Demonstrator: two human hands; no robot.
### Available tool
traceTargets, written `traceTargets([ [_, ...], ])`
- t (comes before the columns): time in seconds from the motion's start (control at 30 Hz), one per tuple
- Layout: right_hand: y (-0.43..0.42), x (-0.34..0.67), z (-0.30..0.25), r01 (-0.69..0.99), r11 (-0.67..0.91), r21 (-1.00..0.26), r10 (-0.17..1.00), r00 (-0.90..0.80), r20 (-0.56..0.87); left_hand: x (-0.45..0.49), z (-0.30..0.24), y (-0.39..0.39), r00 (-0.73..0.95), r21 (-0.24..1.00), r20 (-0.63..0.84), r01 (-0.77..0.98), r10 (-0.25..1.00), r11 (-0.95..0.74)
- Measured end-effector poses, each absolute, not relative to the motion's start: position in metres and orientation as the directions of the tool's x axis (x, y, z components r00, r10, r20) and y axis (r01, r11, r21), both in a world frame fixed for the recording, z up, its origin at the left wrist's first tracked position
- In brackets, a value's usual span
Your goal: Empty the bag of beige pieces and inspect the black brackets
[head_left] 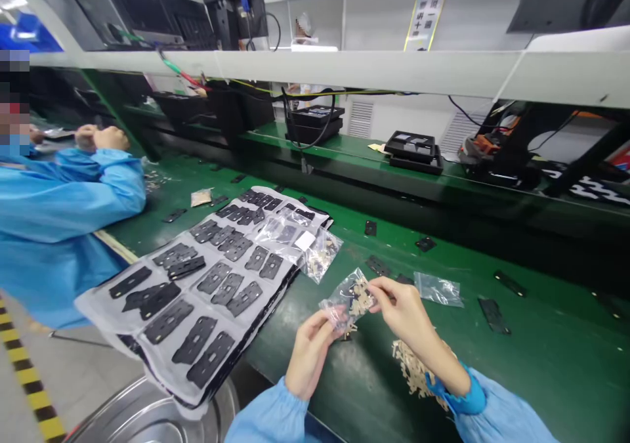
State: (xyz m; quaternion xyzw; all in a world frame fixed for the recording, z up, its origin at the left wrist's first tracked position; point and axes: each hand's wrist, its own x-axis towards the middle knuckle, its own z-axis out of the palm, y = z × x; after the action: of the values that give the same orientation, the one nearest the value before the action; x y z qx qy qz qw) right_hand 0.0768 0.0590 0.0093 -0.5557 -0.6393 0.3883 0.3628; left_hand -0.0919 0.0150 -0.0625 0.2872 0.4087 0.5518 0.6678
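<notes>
The fingers of the left hand (311,348) pinch the lower left of a clear bag (342,295) containing tan pieces (361,297); the fingers of the right hand (406,318) pinch its right edge. The bag is positioned between both hands, above the table (556,358). Nearer than the right fingers, a loose pile (409,367) is partly obscured by the right forearm. To their right lies a clear pouch (438,290). Left of the left fingers, a grey liner (105,313) carries black plates (170,320); a filled packet (322,259) overlaps its right edge. Farther left is a co-worker's blue sleeve (93,193).

Head view, forward and down, close above bench (492,358), distance apparently blurred
</notes>
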Motion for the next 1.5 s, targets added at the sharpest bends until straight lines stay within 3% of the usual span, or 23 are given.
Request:
traceTargets([
  [0.13,0.057,0.071,0.006,0.353,0.030,-0.935,0.988,-0.153,-0.026,-0.097,-0.069,0.020,0.027,0.902,-0.200,-0.384,0.979,0.196],
  [0.3,0.056,0.067,0.010,0.348,-0.031,-0.937,0.982,-0.164,-0.094,-0.100,-0.074,0.025,-0.123,0.964,-0.113,-0.253,0.986,0.079],
  [0.43,0.053,0.068,0.015,0.435,0.059,-0.898,0.972,-0.230,-0.048,-0.101,-0.057,0.027,0.022,0.986,-0.028,-0.167,0.999,0.031],
  [0.67,0.046,0.067,0.016,0.572,0.222,-0.790,0.951,-0.306,0.046,-0.101,-0.039,0.029,0.268,0.982,0.000,-0.181,0.964,0.050],
  [0.9,0.045,0.068,0.017,0.489,0.122,-0.863,0.955,-0.295,-0.032,-0.099,-0.036,0.029,0.280,0.992,0.057,-0.120,0.958,-0.024],
  [1.23,0.045,0.073,0.010,0.475,0.041,-0.879,0.956,-0.274,-0.103,-0.089,-0.034,0.033,0.250,0.963,-0.080,-0.229,0.965,0.139],
  [1.37,0.041,0.076,0.019,0.536,0.171,-0.827,0.940,-0.341,-0.027,-0.088,-0.030,0.033,0.309,0.974,-0.063,-0.190,0.949,0.127],
  [1.5,0.038,0.076,0.023,0.585,0.244,-0.774,0.912,-0.409,-0.022,-0.084,-0.032,0.034,0.248,0.990,-0.040,-0.122,0.968,0.072],
])
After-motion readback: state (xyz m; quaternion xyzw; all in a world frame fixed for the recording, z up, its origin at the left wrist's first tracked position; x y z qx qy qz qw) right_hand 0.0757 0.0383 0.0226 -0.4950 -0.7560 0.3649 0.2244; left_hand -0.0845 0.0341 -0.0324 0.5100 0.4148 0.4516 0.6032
